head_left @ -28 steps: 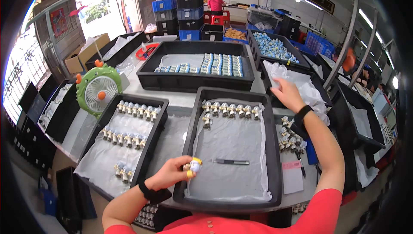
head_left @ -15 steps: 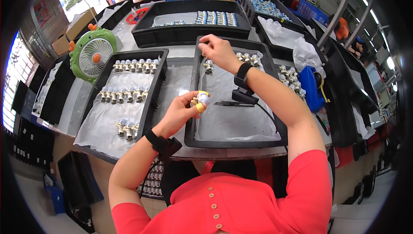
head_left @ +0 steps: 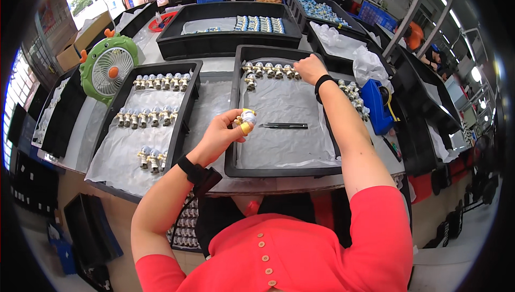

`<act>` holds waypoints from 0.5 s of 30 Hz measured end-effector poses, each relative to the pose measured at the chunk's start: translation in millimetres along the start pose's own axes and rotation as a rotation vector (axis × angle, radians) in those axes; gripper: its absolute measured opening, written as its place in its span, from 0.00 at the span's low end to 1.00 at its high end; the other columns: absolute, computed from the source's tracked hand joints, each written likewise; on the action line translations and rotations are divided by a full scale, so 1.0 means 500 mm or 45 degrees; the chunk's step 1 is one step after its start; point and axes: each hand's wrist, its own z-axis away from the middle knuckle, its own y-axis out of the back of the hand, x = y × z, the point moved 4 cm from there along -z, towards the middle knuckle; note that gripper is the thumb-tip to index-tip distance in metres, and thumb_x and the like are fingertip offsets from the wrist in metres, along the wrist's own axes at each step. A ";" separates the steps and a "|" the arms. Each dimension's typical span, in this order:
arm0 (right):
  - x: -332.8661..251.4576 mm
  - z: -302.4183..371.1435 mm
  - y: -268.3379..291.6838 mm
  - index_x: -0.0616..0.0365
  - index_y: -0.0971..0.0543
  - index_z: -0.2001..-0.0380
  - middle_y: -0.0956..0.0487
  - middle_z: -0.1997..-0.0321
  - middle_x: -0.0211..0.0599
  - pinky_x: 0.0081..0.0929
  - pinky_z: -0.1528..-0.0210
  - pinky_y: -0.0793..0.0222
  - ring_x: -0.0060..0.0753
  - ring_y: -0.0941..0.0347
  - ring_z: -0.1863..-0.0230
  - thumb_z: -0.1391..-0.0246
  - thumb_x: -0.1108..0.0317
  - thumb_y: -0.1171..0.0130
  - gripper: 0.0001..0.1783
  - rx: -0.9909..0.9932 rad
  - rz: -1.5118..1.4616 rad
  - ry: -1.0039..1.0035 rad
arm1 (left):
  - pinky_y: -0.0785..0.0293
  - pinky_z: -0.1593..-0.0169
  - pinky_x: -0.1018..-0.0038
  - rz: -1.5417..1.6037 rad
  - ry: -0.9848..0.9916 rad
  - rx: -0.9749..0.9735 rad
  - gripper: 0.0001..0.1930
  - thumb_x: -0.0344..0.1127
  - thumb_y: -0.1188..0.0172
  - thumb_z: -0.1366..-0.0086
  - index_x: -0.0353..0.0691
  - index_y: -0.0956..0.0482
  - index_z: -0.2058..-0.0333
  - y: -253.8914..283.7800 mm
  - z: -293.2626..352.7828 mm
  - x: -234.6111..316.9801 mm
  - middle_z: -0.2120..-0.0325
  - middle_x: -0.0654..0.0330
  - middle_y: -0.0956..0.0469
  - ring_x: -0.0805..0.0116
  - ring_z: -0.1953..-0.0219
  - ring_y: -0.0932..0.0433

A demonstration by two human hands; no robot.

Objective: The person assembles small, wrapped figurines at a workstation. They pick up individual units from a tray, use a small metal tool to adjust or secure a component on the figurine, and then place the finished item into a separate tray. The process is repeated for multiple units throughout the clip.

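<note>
At the far left of our bench point(head_left: 214, 96) a green fan point(head_left: 109, 68) stands tilted toward us, beside a black tray point(head_left: 189, 104) where small figurines point(head_left: 153, 116) stand upright in rows on a white liner, apart so they don't touch. Our left hand point(head_left: 220, 137) is clenched around one small figurine point(head_left: 245, 121) with a yellow base, holding it up over the near-left edge of the middle tray point(head_left: 279, 169), close enough to inspect. Black tweezers point(head_left: 283, 126) lie flat on that tray's liner, within easy reach. Our right hand point(head_left: 309, 69) stretches to the far row of figurines point(head_left: 268, 69), fingers curled at its right end; we cannot tell whether it grips one.
</note>
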 end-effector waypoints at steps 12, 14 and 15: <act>0.495 0.144 0.278 0.53 0.18 0.70 0.18 0.65 0.44 0.40 0.62 0.24 0.44 0.20 0.62 0.52 0.70 0.48 0.10 0.193 0.317 -0.765 | 0.29 0.65 0.83 -0.004 0.063 0.049 0.15 0.35 0.41 0.38 0.39 0.25 0.52 0.003 0.001 0.001 0.69 0.70 0.27 0.83 0.68 0.29; 0.606 0.270 0.357 0.54 0.20 0.69 0.19 0.65 0.46 0.39 0.62 0.25 0.46 0.21 0.61 0.51 0.70 0.50 0.09 0.129 0.293 -0.899 | 0.28 0.64 0.82 0.012 0.050 0.043 0.15 0.33 0.42 0.38 0.39 0.25 0.52 0.004 0.000 -0.002 0.67 0.70 0.26 0.82 0.68 0.29; 0.621 0.347 0.404 0.55 0.21 0.68 0.20 0.63 0.46 0.41 0.60 0.26 0.46 0.22 0.59 0.50 0.69 0.50 0.09 0.224 0.540 -0.861 | 0.28 0.64 0.82 0.004 0.046 0.061 0.14 0.33 0.43 0.37 0.39 0.26 0.53 0.011 0.011 0.001 0.66 0.69 0.25 0.82 0.68 0.28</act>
